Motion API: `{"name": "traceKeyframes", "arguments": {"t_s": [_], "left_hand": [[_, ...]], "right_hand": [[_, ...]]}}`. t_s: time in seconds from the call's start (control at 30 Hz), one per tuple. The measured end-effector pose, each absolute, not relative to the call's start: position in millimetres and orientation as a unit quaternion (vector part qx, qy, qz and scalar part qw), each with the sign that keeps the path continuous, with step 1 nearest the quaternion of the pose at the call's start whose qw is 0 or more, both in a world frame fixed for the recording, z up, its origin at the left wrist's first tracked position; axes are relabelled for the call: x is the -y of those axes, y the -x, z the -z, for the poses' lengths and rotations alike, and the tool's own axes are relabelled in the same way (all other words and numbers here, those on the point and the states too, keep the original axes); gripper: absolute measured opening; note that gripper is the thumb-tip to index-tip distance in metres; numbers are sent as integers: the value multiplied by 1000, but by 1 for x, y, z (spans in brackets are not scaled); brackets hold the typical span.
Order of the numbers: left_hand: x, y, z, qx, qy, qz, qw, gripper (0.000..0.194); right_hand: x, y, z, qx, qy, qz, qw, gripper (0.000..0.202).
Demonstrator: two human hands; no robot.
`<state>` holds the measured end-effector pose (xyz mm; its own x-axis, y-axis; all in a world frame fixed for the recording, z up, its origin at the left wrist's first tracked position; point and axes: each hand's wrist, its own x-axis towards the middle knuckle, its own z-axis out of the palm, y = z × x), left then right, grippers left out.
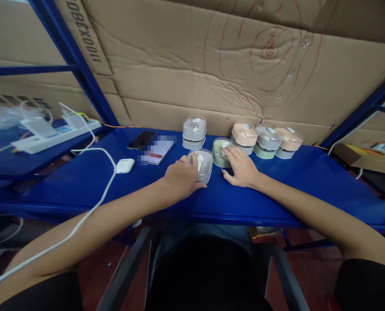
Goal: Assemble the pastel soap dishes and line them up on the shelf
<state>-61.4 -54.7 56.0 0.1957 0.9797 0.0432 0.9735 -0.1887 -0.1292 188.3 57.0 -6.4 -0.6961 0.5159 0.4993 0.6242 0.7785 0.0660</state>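
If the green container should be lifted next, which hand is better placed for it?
Probably the right hand: its fingers are over the green container, while the left hand is at the neighbouring grey container.

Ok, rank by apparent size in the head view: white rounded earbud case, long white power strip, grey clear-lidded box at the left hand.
1. Long white power strip
2. Grey clear-lidded box, partly covered by the left hand
3. White rounded earbud case

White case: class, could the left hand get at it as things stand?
Probably yes: nothing seems to stand between the left hand and the white case, though that hand is on a grey box.
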Motion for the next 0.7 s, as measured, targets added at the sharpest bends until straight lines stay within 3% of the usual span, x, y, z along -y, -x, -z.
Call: {"name": "traceKeyframes", "arguments": {"t_s": [0.2, 0.7], "left_hand": [[43, 45, -64, 633, 771, -41, 53, 112], [-74, -18, -56, 634, 773, 18, 26, 100]], "right_hand": [[-2, -235, 11, 904, 279, 167, 278, 70], [85, -258, 11, 891, 286, 116, 333, 72]]}}
